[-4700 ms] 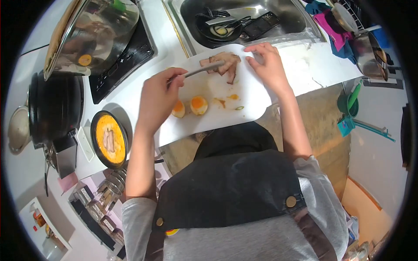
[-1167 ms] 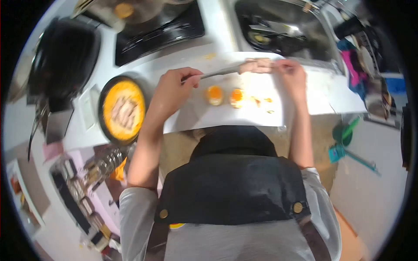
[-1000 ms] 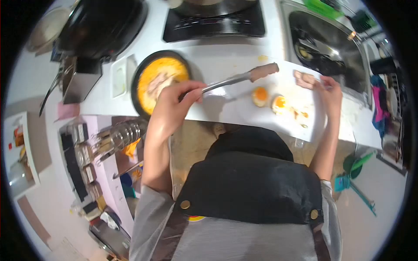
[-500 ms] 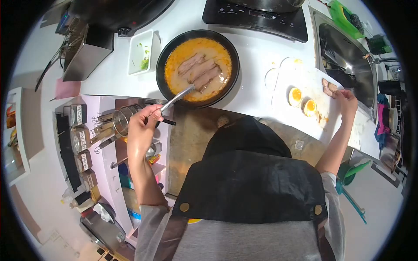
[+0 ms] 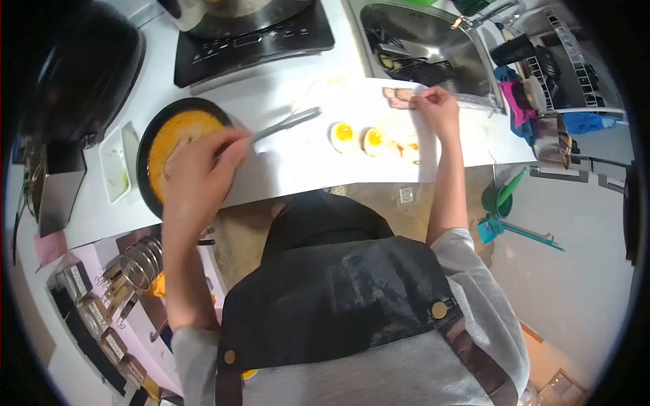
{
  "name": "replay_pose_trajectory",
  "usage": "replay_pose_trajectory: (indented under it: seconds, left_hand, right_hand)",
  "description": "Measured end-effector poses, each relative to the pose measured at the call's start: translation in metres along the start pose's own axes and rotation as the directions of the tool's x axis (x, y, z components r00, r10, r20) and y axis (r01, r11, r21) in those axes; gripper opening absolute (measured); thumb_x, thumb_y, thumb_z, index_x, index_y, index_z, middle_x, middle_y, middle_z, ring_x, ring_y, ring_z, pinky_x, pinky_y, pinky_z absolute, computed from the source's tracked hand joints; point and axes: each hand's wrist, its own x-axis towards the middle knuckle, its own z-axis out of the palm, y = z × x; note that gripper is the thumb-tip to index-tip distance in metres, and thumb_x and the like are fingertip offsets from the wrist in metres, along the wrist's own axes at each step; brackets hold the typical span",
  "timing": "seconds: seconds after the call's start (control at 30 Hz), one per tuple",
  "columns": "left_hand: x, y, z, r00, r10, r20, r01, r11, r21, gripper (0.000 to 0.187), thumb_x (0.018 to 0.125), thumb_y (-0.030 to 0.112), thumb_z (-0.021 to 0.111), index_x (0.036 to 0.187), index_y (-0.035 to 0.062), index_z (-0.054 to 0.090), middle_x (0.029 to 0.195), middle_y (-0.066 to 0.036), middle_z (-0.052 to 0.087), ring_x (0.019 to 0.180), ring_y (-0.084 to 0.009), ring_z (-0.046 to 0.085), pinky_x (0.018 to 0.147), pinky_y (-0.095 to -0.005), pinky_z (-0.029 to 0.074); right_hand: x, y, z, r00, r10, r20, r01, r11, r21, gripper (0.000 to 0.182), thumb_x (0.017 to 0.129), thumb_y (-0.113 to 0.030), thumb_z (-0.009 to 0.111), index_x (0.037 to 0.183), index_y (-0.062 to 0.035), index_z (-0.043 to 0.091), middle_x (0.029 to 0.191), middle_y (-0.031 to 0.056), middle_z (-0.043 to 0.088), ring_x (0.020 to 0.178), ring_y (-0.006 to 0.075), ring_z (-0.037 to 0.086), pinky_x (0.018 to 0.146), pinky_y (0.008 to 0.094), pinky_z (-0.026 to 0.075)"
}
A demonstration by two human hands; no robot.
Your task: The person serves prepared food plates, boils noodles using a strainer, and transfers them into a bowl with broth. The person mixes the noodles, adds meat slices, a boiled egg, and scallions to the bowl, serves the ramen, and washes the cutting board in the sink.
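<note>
Head view: the tongs [image 5: 288,124] have left the bowl [image 5: 145,162]

Your left hand [image 5: 200,172] brought them toward the white board [image 5: 399,122], so their tips, with no food visible, are nearer to the meat slices [image 5: 399,97]. Left fingers are closed around the tongs. Your right hand [image 5: 441,115] touches the slices' end, but whether its fingers pinch, I cannot tell. Two egg halves [image 5: 374,141] lie near.

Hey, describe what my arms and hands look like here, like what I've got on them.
Your left hand and right hand are both bare, with no gloves. The left sleeve and right sleeve are plain grey and end near the elbows, leaving the forearms uncovered. No watch or bracelet shows.
</note>
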Motion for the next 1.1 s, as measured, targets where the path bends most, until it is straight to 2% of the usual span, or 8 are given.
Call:
replay_pose_trajectory:
  seconds: [0.13,0.33,0.57,0.7,0.83,0.93,1.03,1.1]
  left_hand:
    - [0.102,0.006,0.067,0.959,0.13,0.253,-0.18,0.966,0.184,0.028,0.086,0.023,0.052,0.095,-0.0013,0.063,0.07,-0.005,0.061,0.062,-0.0153,0.051,0.063,-0.0271,0.043]
    - [0.171,0.017,0.108,0.874,-0.1,0.476,0.045,0.991,0.126,0.027,0.085,0.026,0.054,0.095,0.003,0.065,0.071,0.001,0.061,0.063,-0.0096,0.047,0.059,-0.0248,0.04]
    - [0.18,0.022,0.123,0.816,-0.156,0.557,0.153,0.987,0.052,0.028,0.087,0.029,0.054,0.099,0.0055,0.065,0.074,0.005,0.059,0.062,-0.0053,0.042,0.055,-0.0208,0.036]
    - [0.185,0.018,0.128,0.783,-0.146,0.605,0.176,0.984,0.011,0.028,0.087,0.028,0.054,0.101,0.0059,0.064,0.074,0.006,0.057,0.062,-0.005,0.042,0.055,-0.0201,0.036]
    - [0.187,0.02,0.14,0.779,-0.033,0.626,0.068,0.997,-0.032,0.026,0.088,0.026,0.053,0.101,0.0055,0.063,0.074,0.005,0.057,0.062,-0.0052,0.043,0.056,-0.0198,0.037]
    - [0.183,0.029,0.15,0.8,0.069,0.596,-0.048,0.998,-0.051,0.023,0.088,0.021,0.054,0.101,0.0042,0.063,0.073,0.003,0.057,0.064,-0.0056,0.045,0.058,-0.0204,0.038]
    - [0.177,0.031,0.156,0.835,0.184,0.519,-0.201,0.979,-0.023,0.021,0.087,0.016,0.055,0.101,0.0029,0.062,0.073,0.001,0.058,0.066,-0.0063,0.049,0.06,-0.0215,0.039]
    - [0.173,0.029,0.156,0.858,0.255,0.447,-0.26,0.964,-0.051,0.02,0.087,0.015,0.054,0.1,0.0018,0.062,0.073,-0.002,0.06,0.068,-0.0079,0.052,0.062,-0.0229,0.041]
  right_hand:
    - [-0.002,-0.007,-0.01,0.997,0.028,0.071,-0.025,0.999,-0.038,0.012,0.071,-0.01,0.069,0.074,-0.0001,0.062,0.068,0.0047,0.064,0.061,0.0087,0.057,0.06,0.0219,0.045]
    - [-0.001,-0.002,-0.029,0.973,-0.006,0.233,-0.045,0.977,0.21,0.008,0.074,-0.005,0.065,0.078,-0.0012,0.059,0.071,0.0011,0.06,0.065,0.0062,0.055,0.061,0.0192,0.043]
    - [-0.002,-0.018,-0.026,0.866,-0.045,0.497,-0.191,0.891,0.412,0.008,0.075,0.002,0.06,0.081,-0.0025,0.056,0.072,0.0,0.058,0.067,0.0072,0.057,0.062,0.0194,0.045]
    - [-0.009,-0.016,-0.017,0.957,-0.014,0.289,-0.009,0.997,0.078,0.006,0.072,-0.005,0.063,0.074,-0.0013,0.059,0.067,0.0041,0.061,0.064,0.0102,0.059,0.061,0.0239,0.047]
    - [-0.011,-0.013,-0.015,0.979,-0.01,0.202,0.021,0.998,-0.052,0.007,0.07,-0.006,0.063,0.072,0.0008,0.06,0.067,0.0082,0.062,0.063,0.016,0.061,0.061,0.026,0.047]
    - [-0.012,-0.015,-0.014,0.988,0.009,0.153,0.0,0.998,-0.062,0.008,0.069,-0.005,0.063,0.072,0.001,0.061,0.067,0.0094,0.062,0.062,0.0181,0.061,0.06,0.0271,0.048]
    - [-0.012,-0.001,-0.006,0.99,-0.135,0.032,0.136,0.99,-0.034,0.008,0.069,-0.006,0.064,0.074,0.0008,0.062,0.065,0.0089,0.061,0.06,0.017,0.059,0.059,0.0276,0.047]
    - [-0.011,0.0,-0.004,0.996,-0.073,0.043,0.069,0.992,0.102,0.007,0.07,-0.006,0.065,0.074,-0.0011,0.063,0.066,0.0067,0.06,0.06,0.0124,0.056,0.058,0.0259,0.046]
